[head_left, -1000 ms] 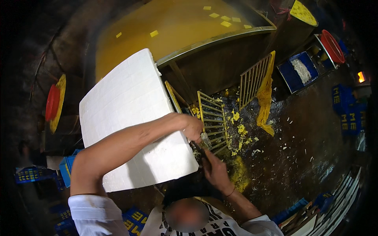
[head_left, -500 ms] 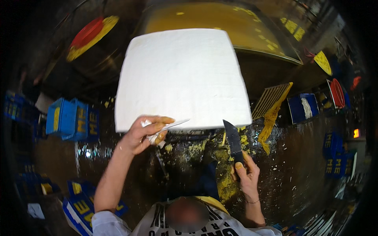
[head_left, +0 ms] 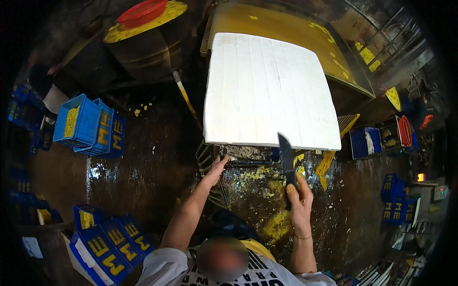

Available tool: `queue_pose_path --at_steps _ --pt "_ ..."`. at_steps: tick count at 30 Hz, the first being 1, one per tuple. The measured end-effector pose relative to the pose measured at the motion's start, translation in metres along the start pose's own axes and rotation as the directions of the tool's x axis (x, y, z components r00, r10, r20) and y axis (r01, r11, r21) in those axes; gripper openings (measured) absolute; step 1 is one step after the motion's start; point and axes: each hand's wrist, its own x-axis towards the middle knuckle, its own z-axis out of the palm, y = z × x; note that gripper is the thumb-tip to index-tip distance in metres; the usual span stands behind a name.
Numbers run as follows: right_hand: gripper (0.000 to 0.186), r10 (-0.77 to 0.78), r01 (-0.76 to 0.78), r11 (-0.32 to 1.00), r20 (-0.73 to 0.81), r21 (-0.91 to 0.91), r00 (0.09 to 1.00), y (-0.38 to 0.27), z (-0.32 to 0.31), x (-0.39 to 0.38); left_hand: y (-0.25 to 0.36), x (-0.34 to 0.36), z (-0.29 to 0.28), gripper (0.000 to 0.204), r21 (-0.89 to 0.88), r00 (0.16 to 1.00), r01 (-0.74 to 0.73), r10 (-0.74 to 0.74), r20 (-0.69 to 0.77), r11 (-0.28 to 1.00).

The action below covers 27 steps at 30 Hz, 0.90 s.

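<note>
A large white slab (head_left: 267,90), resembling a block of tofu, lies flat before me with faint parallel lines across its top. My right hand (head_left: 299,200) grips the dark handle of a knife (head_left: 287,157). Its broad dark blade points away from me, and the tip overlaps the slab's near edge in view. Just below the slab's near left corner, my left hand (head_left: 217,169) reaches to a dark metal rack (head_left: 204,157). The fingers of that hand look closed around something small and dark, too unclear to name.
Beyond the slab is a wide vat (head_left: 286,24) of yellowish liquid. A red basin (head_left: 142,13) rests on yellow pieces at the far left. Blue crates (head_left: 76,121) stand left, with more blue crates (head_left: 112,248) nearer me. Yellow scraps litter the wet floor (head_left: 157,176).
The view has swung, so the slab sits farther right. My left hand has dropped from above the slab's near edge to the rack; the thin blade and white scraps it held no longer show.
</note>
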Motion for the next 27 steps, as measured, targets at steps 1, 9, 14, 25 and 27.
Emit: queue_pose_path --at_steps 1,9,14,25,27 --pt "0.044 -0.012 0.011 0.999 0.026 0.030 1.000 -0.001 0.016 0.013 -0.026 0.025 -0.028 0.100 0.130 0.996 -0.057 0.066 -0.065 0.990" --pt "0.033 -0.027 0.044 0.968 0.071 -0.248 0.997 -0.028 0.165 0.179 0.063 0.059 -0.136 0.055 -0.038 0.929 -0.303 0.286 -0.233 0.952" --pt "0.025 -0.353 0.332 0.738 0.084 -0.588 0.932 -0.020 0.285 0.309 0.242 0.122 -0.165 0.051 -0.038 0.738 -0.669 0.657 -0.156 0.742" --pt "0.018 -0.539 0.204 0.428 -0.068 -0.880 0.840 -0.018 0.400 0.477 0.439 0.253 -0.154 0.051 -0.233 0.655 -0.688 0.727 0.206 0.687" --pt "0.019 -0.571 0.168 0.388 -0.093 -0.906 0.815 -0.014 0.394 0.490 0.441 0.268 -0.138 0.053 -0.246 0.604 -0.702 0.741 0.292 0.669"
